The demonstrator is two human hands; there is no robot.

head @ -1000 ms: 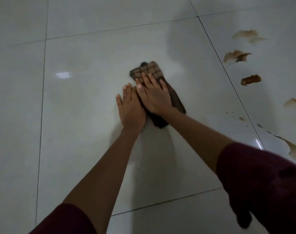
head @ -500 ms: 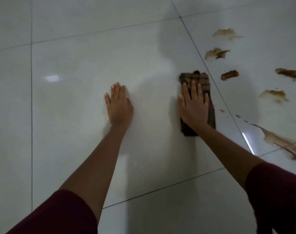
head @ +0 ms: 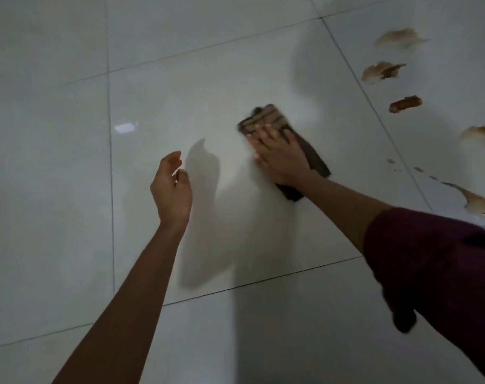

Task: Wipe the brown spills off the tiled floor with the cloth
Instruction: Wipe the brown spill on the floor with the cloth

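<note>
Pressing our right hand (head: 281, 159) flat on the folded cloth (head: 266, 119), fingers straight. We're holding our left hand (head: 172, 187) loose, gripping nothing, while brown spills (head: 404, 103) are sitting right of it.

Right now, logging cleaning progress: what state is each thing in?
cloth: folded, flat on floor under right hand
right hand: flat, pressing cloth
left hand: lifted, loosely curled, empty
brown spills: unwiped, right of cloth
tiled floor: glossy
</note>
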